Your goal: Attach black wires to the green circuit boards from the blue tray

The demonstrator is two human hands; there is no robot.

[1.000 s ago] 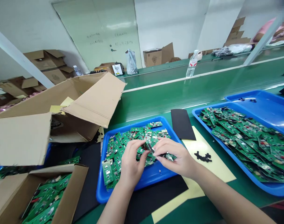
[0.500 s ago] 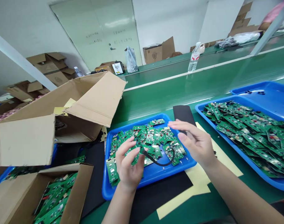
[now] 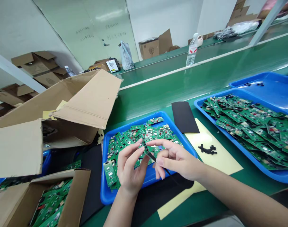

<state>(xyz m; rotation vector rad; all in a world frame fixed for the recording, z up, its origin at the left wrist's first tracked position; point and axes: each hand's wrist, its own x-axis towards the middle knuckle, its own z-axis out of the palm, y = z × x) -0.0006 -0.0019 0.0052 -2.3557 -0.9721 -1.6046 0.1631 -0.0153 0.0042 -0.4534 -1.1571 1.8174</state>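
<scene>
My hands are close together above the blue tray (image 3: 106, 192), which is heaped with green circuit boards (image 3: 144, 134). My left hand (image 3: 131, 165) pinches a small green board (image 3: 146, 148) at the end of a thin black wire (image 3: 161, 164). My right hand (image 3: 174, 159) holds the wire just beyond it, with its fingers partly hiding the join. Both hands are just above the heap, and the wire's far end drops out of sight behind my right hand.
A larger blue tray (image 3: 238, 126) full of boards stands to the right, with another blue tray (image 3: 264, 83) behind it. Between them and my hands lie a black mat (image 3: 184, 117) and a yellow sheet (image 3: 219, 160) bearing black pieces (image 3: 207, 149). Open cardboard boxes (image 3: 75, 101) crowd the left.
My hands have closed from apart onto the board and wire, which were lying looped on the heap. The wire is now lifted between them. The view has shifted slightly.
</scene>
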